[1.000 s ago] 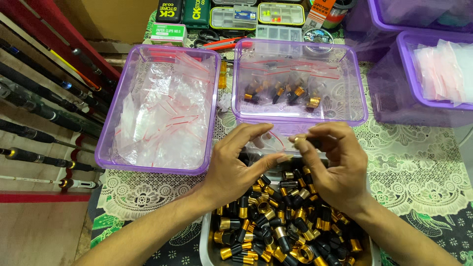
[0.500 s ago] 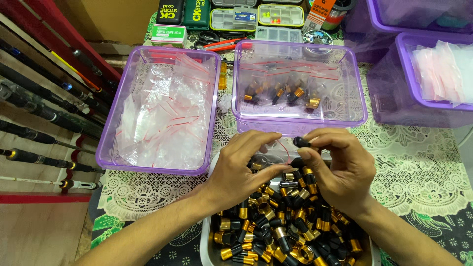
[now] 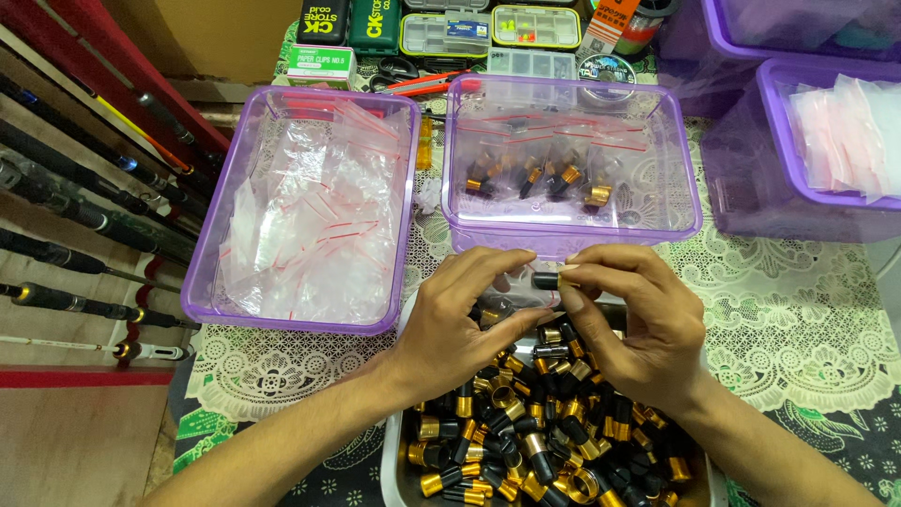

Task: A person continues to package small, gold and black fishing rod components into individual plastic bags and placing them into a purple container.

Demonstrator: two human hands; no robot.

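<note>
My left hand (image 3: 465,319) and my right hand (image 3: 629,319) meet above a metal tray (image 3: 394,465) heaped with several small black-and-gold cylindrical parts (image 3: 526,432). My right fingers pinch one black part (image 3: 545,280). My left fingers hold a small clear zip bag (image 3: 511,302) just under it; the bag is mostly hidden by the hands. Just beyond the hands stands a purple clear box (image 3: 572,235) holding several bagged black-and-gold parts (image 3: 540,176).
A purple box (image 3: 202,282) of empty small clear bags with red strips sits at left. More purple boxes (image 3: 741,197) stand at right. Fishing rods (image 3: 75,207) lie along the left edge. Tackle cases (image 3: 535,26) and scissors (image 3: 422,83) are at the back, on a lace cloth (image 3: 798,310).
The hands have shifted slightly together over the tray; the black part between my right fingers has come closer to the bag in my left fingers.
</note>
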